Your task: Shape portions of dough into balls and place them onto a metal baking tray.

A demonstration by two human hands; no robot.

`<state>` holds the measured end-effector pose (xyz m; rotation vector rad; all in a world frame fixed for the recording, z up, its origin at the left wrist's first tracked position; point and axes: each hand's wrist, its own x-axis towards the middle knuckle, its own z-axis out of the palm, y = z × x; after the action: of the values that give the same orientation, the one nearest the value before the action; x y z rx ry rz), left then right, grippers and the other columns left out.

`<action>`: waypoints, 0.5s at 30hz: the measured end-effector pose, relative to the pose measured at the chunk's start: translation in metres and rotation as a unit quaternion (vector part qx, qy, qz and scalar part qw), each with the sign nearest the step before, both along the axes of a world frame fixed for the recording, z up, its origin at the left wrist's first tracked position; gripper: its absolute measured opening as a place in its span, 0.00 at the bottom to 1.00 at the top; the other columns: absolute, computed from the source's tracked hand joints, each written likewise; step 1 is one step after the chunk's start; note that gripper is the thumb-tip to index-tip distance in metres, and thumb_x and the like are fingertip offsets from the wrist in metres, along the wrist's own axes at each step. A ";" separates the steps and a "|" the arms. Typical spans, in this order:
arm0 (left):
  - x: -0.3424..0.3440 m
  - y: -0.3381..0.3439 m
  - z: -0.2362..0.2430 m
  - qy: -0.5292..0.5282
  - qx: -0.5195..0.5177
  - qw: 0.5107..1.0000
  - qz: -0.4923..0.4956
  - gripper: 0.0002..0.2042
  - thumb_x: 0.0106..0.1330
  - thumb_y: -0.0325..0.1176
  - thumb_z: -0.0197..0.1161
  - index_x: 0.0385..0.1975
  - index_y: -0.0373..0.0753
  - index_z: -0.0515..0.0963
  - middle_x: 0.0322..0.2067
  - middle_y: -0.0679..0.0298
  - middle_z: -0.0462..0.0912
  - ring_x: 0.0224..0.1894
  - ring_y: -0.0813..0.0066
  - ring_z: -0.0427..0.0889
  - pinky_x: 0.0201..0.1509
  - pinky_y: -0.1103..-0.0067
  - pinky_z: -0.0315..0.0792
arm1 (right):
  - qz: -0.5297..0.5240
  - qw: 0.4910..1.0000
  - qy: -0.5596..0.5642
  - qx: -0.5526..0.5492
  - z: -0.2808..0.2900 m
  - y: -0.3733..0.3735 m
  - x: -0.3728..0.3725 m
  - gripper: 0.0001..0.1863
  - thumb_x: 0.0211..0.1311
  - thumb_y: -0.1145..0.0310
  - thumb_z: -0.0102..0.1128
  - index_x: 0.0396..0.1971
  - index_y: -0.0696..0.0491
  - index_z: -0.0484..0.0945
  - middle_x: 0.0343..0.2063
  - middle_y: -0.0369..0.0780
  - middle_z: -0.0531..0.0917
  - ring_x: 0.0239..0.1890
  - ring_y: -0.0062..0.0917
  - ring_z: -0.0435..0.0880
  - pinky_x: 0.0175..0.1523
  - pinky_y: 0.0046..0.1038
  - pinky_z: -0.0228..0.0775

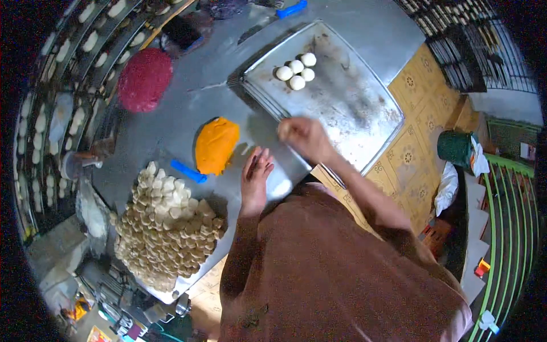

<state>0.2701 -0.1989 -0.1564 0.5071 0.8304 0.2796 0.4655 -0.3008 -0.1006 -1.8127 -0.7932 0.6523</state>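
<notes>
My left hand (256, 181) is raised over the near edge of the metal table, its fingers loosely curled and apart, with nothing visible in them. Closed and slightly blurred, my right hand (307, 138) hovers by the left side of a metal baking tray (353, 102); whatever its fingers hold is hidden. Several white dough balls (296, 67) sit together on the tray's far left part. An orange lump of dough or filling (215, 146) lies just left of my left hand. Beside it rests a blue bar-shaped tool (188, 171). A large heap of small pale dough pieces (165, 228) covers the table's near left.
A dark red round mass (145, 80) sits at the table's far left. Another blue tool (292, 9) lies at the far edge. Racks of pale dough pieces (74, 119) line the left. To the right stand a dark green bucket (454, 148) and a green railing (501, 228).
</notes>
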 end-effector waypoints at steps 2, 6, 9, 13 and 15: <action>0.008 0.004 0.003 0.007 0.240 0.965 -0.109 0.19 0.74 0.35 0.58 0.62 0.35 0.71 0.54 0.65 0.78 0.53 0.76 0.77 0.59 0.75 0.73 | -0.072 0.988 -0.102 -0.092 0.012 -0.005 0.073 0.11 0.59 0.70 0.64 0.41 0.56 0.84 0.24 0.41 0.82 0.26 0.20 0.79 0.33 0.27 0.72; 0.005 0.014 -0.002 0.079 0.304 0.941 -0.127 0.18 0.74 0.35 0.59 0.59 0.34 0.73 0.46 0.63 0.82 0.46 0.76 0.81 0.54 0.76 0.76 | -0.099 0.970 -0.193 -0.105 0.002 -0.005 0.183 0.12 0.58 0.67 0.64 0.40 0.56 0.84 0.25 0.47 0.83 0.25 0.28 0.79 0.34 0.33 0.72; -0.012 0.019 -0.008 0.106 0.340 0.926 -0.127 0.16 0.72 0.34 0.60 0.54 0.32 0.76 0.43 0.62 0.83 0.42 0.77 0.81 0.49 0.78 0.77 | 0.033 0.941 -0.290 -0.169 -0.032 0.012 0.216 0.14 0.57 0.64 0.66 0.38 0.57 0.84 0.26 0.46 0.83 0.26 0.31 0.78 0.35 0.35 0.71; -0.063 0.044 -0.004 0.195 0.410 0.880 -0.138 0.12 0.71 0.33 0.62 0.50 0.36 0.81 0.40 0.63 0.85 0.40 0.79 0.81 0.47 0.80 0.76 | -0.055 0.971 -0.178 -0.148 -0.047 0.010 0.205 0.17 0.63 0.59 0.66 0.44 0.57 0.83 0.25 0.37 0.81 0.28 0.21 0.77 0.31 0.27 0.68; -0.091 0.077 -0.004 0.216 0.423 0.877 -0.074 0.11 0.71 0.33 0.62 0.49 0.37 0.82 0.37 0.64 0.86 0.37 0.80 0.81 0.44 0.81 0.76 | -0.086 0.974 -0.200 -0.058 -0.041 0.001 0.188 0.22 0.68 0.56 0.63 0.52 0.57 0.81 0.29 0.34 0.81 0.31 0.17 0.77 0.30 0.22 0.68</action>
<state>0.1790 -0.1216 -0.1602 1.4931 1.0785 0.3932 0.6534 -0.2997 -0.1420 -2.1284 -0.8599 0.2246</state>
